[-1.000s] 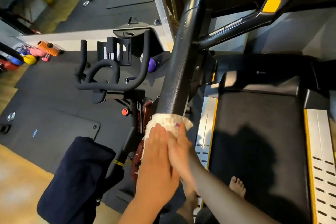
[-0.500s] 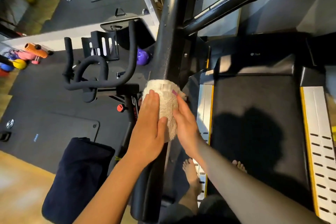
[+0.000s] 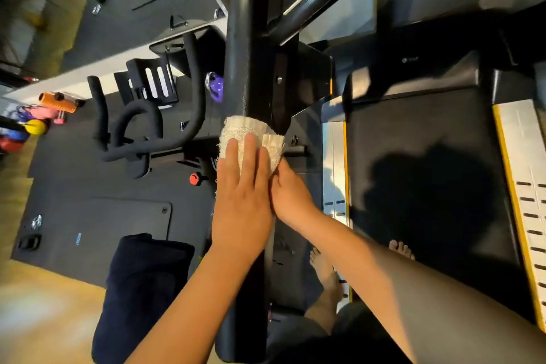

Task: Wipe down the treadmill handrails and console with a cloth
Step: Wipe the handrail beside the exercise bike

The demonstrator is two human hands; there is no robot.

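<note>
Head view was filled by a thick black handrail (image 3: 245, 68) running from 12 o'clock toward 6 o'clock. An off-white cloth (image 3: 251, 134) was wrapped over this rail at the frame's centre. The left hand (image 3: 240, 201) was laid flat on the cloth, its fingers (image 3: 248, 154) straight and close together, pressed down on the fabric. The right hand (image 3: 291, 198) was set against the cloth's 3 o'clock edge, touching the left hand; its fingertips were hidden behind the rail, so their grip could not be told. The treadmill belt (image 3: 413, 186) was seen at 3 o'clock, with 2 bare feet on it. An exercise bike (image 3: 141, 130) stood at 9 o'clock, and a dark towel (image 3: 141, 289) lay at 7 o'clock.
</note>
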